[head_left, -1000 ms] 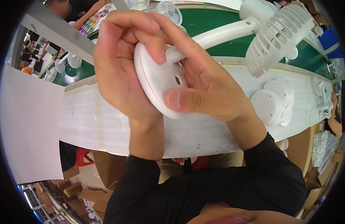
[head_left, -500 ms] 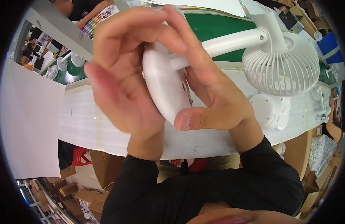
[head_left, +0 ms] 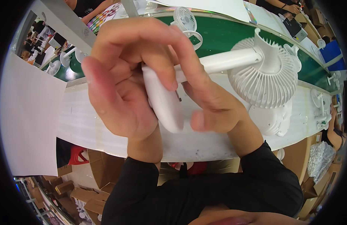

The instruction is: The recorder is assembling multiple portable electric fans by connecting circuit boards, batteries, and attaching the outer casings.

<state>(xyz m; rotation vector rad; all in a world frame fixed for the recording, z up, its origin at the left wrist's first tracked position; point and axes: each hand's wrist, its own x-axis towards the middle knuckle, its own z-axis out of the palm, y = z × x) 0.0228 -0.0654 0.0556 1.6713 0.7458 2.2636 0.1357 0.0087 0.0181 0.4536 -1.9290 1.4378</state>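
A white desk fan [head_left: 228, 60] is held up over the bench between my two hands. Its rounded base [head_left: 163, 103] rests edge-on in my left hand [head_left: 119, 84], whose fingers curl over the top while the thumb sticks out to the left. My right hand [head_left: 218, 101] hooks its fingers around the neck side of the base. Its thumb stands apart from the base rim. At the right, the neck ends in the slatted fan head [head_left: 265, 80], tilted downward. The base's underside is mostly hidden by my left palm.
A stack of round white bases [head_left: 271, 120] lies on the white-covered bench [head_left: 91, 116] under the fan head. Beyond runs a green belt [head_left: 214, 32] carrying small fans [head_left: 184, 20]. A large white sheet [head_left: 31, 120] stands at left; co-workers sit farther off.
The fan has turned in my hands, its head now lower and a little farther left. My right thumb has come off the base rim. More of the belt shows behind.
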